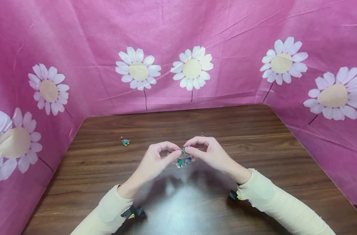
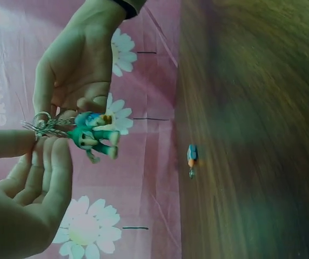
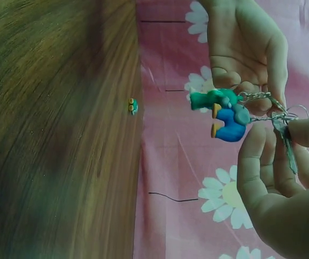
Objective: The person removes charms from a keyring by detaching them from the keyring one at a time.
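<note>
Above the table, my left hand and right hand meet fingertip to fingertip. Thumb and fingers of the left hand pinch the metal ring of a keychain with a green figure. My right hand pinches the ring end of a keychain with a blue figure. A flat silver key shows by the right thumb in the right wrist view. Both figures dangle on short chains below the fingers, close together. How the rings are joined is hidden by the fingertips.
Another keychain with a small green figure lies on the wooden table, left of the hands. A blue and orange keychain lies on the table too, mostly hidden behind the right hand in the head view. Pink flowered cloth surrounds the table.
</note>
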Demonstrator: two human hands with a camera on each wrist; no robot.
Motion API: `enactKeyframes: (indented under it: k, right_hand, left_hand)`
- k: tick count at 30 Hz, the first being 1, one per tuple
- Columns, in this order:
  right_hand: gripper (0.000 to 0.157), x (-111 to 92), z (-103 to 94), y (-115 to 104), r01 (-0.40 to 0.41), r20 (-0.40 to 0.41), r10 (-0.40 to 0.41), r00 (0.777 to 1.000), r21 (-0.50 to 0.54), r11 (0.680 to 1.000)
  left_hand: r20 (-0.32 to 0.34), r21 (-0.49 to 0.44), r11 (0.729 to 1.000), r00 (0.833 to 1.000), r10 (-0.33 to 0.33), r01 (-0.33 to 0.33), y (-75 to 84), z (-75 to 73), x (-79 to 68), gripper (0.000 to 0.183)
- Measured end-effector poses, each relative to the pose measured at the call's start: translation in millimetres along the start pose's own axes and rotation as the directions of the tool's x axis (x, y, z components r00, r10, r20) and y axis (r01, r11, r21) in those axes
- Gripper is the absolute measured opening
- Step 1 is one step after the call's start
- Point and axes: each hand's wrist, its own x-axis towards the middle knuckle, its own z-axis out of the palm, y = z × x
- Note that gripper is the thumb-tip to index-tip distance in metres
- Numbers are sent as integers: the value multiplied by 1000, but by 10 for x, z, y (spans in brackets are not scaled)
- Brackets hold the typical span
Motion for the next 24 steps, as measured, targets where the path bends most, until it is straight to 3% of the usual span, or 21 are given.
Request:
enactKeyframes:
  k: [5,11,24]
  right_hand:
    - [13,-1,1,13,32,28,-32,999,2,999]
    - [8,7,-11,11,85,44,-86,995,37,996]
    - [13,17,-20,-27,61,34,-64,997,62,996]
  left_hand:
    - [82,-92,992,994,-74,81,8,0,10,16]
    - [137,-197,964,979,-150,176,13,-10,12,18]
    - [138,-145,976,980,-144,164,42,-24,18,22]
